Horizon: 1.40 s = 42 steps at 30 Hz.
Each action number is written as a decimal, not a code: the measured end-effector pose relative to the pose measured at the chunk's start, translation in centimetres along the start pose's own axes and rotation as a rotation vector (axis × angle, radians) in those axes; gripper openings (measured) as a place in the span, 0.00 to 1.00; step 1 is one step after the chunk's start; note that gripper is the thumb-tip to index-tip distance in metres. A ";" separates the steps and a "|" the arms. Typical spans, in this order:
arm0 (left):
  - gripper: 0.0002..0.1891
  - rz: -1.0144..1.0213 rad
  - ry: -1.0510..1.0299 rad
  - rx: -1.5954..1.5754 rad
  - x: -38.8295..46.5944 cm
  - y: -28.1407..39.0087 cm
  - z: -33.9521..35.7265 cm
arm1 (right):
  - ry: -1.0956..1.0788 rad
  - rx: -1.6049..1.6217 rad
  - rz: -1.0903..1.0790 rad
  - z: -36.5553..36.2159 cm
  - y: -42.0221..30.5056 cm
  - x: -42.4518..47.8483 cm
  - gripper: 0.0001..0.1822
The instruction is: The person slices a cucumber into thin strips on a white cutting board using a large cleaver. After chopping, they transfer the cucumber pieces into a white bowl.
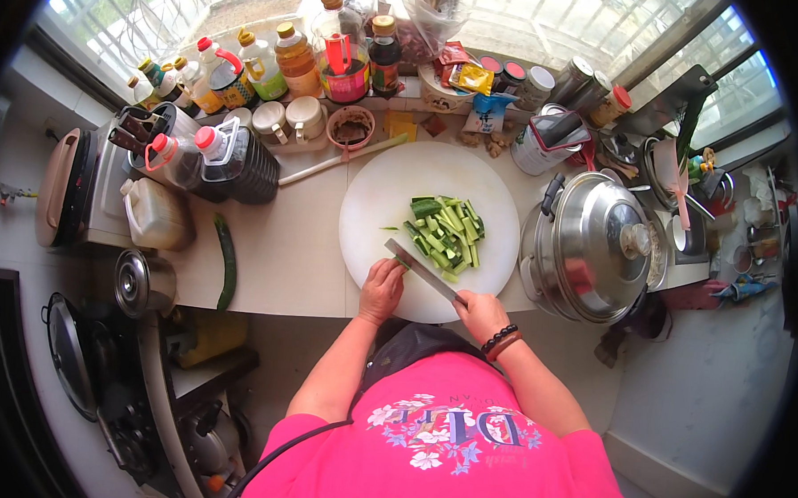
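Observation:
A kitchen knife [425,271] is in my right hand [481,316], its blade slanting up and left over the near part of a round white cutting board [375,181]. Beside the blade, the fingers of my left hand [380,289] press on a green piece, probably cucumber, that is mostly hidden under them. Cut cucumber sticks [448,232] lie heaped on the board, right of the blade's tip. A thin green sliver [389,228] rests apart from the heap. One whole cucumber [225,261] lies on the counter to the left.
A large lidded steel pot [599,248] stands close to the board's right side. Sauce and oil bottles [299,59] line the windowsill. At left are a dark plastic jug [242,165], a knife block [137,131] and a small lidded pot [145,283]. A scallion stalk [343,158] lies behind the board.

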<state>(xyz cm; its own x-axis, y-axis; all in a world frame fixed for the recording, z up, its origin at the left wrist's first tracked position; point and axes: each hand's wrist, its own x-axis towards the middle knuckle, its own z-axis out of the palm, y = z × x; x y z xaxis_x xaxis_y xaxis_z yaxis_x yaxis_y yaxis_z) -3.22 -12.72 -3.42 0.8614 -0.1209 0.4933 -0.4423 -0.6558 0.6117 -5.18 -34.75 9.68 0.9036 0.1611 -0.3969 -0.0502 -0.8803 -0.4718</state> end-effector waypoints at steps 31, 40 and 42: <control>0.15 0.012 -0.025 0.077 -1.7 -1.0 -0.7 | -0.002 -0.003 0.023 2.6 -0.6 1.5 0.12; 0.14 -0.010 -0.039 0.047 -0.4 -0.5 -0.1 | 0.004 -0.081 0.037 1.9 -1.4 -0.2 0.11; 0.15 -0.010 -0.044 0.037 -0.5 -0.5 -0.1 | -0.001 -0.103 0.052 2.5 -1.4 0.0 0.11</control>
<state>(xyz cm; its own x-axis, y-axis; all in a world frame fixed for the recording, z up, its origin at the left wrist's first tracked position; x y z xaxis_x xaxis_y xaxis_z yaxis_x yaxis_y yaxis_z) -3.43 -12.23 -3.90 0.8762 -0.1467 0.4591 -0.4251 -0.6840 0.5928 -6.15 -32.44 8.39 0.9003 0.1144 -0.4199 -0.0533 -0.9286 -0.3672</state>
